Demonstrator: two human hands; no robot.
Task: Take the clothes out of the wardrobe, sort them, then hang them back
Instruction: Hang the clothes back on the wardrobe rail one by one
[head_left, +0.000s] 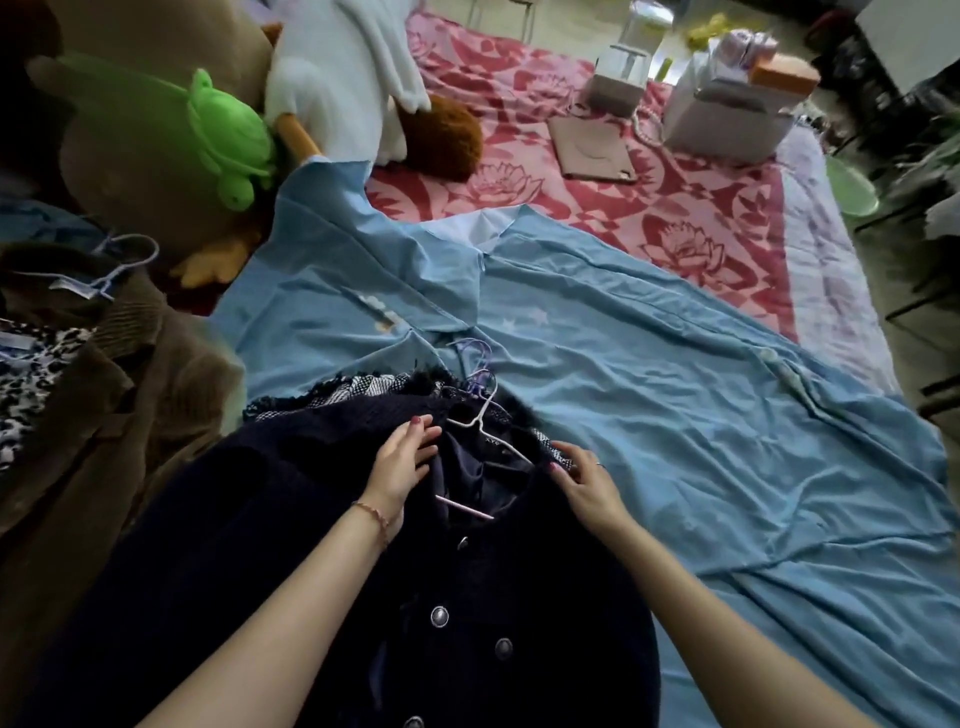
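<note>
A bed carries a rumpled blue sheet (649, 395) over a red floral cover (597, 171), with plush toys (228, 135) at its far left and boxes (727, 114) at the far end. On the sheet's near edge lies a navy jacket (322, 530) on a white hanger (480, 423). The left hand (402, 462) rests spread on its collar; the right hand (584, 480) pinches the opposite collar edge, and a brown coat (104, 395) lies to the left.

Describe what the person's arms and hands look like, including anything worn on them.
Both forearms are bare, with no sleeves in view. The left hand has dark red polished nails and a thin beaded bracelet at the wrist. The right hand has the same polish and a thin ring on one finger.
</note>
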